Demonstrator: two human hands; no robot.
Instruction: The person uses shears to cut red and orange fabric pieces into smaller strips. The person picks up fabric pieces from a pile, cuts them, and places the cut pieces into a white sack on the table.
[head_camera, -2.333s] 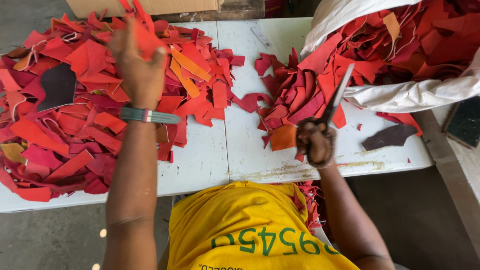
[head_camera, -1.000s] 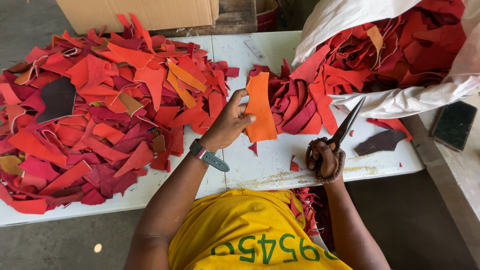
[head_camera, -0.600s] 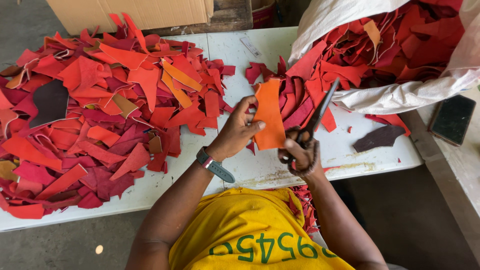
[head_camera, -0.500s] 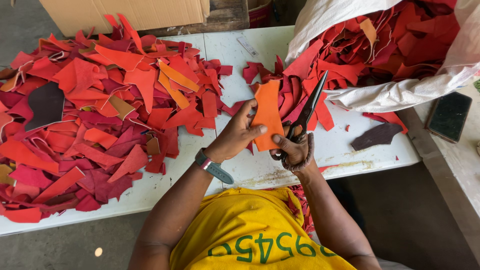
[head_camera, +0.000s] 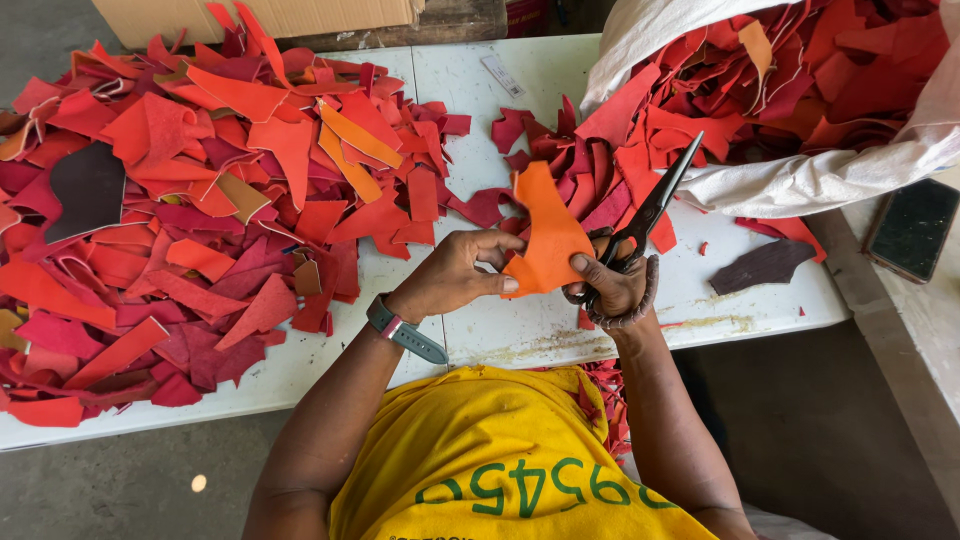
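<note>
Head view: white tabletop (head_camera: 500, 340), its left half heaped with red leather scraps (head_camera: 190, 220). Near the front edge, left hand (head_camera: 455, 275) pinches an orange leather piece (head_camera: 545, 235); right hand (head_camera: 610, 290) grips black scissors (head_camera: 650, 210).

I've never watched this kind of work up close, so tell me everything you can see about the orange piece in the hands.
The orange piece is a flat, irregular offcut that looks like leather, matte, with curved edges and a notch at the top. It is held above the white table, upright and slightly tilted. The left hand pinches its left edge; the right hand, holding black scissors, grips its right side.
</note>
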